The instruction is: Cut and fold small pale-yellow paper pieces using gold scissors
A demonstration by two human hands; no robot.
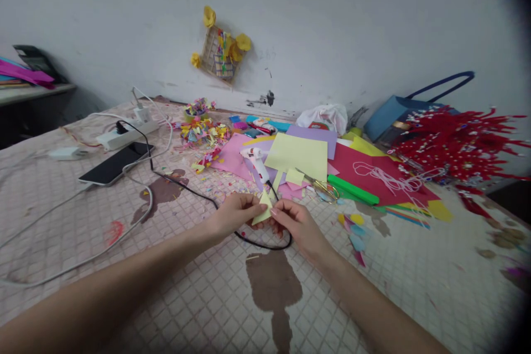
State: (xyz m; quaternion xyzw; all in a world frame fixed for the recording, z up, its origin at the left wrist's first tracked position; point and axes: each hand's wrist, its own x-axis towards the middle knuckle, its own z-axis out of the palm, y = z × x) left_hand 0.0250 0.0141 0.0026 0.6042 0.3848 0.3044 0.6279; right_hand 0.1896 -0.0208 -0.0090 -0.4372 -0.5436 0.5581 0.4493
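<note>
Between my two hands is a small pale yellow piece of paper (263,210), folded to a pointed, triangular shape. My left hand (237,212) pinches its left side with thumb and fingers. On its right edge, my right hand (295,220) closes thumb and forefinger; the other fingers curl partly out of sight beneath. Just beyond the hands lies a white glue gun (256,163), its black cord (265,246) looping under them. Gold-handled scissors (326,189) and small pale yellow paper squares (295,176) rest to the right of the glue gun.
Coloured paper sheets (305,152), a green cutter (352,189) and white string (385,177) lie beyond and right. Paper scraps (205,133) heap at the back. Leftward are a phone (118,164), power strip (124,133) and white cable (151,199). Red beaded stems (460,144) stand far right.
</note>
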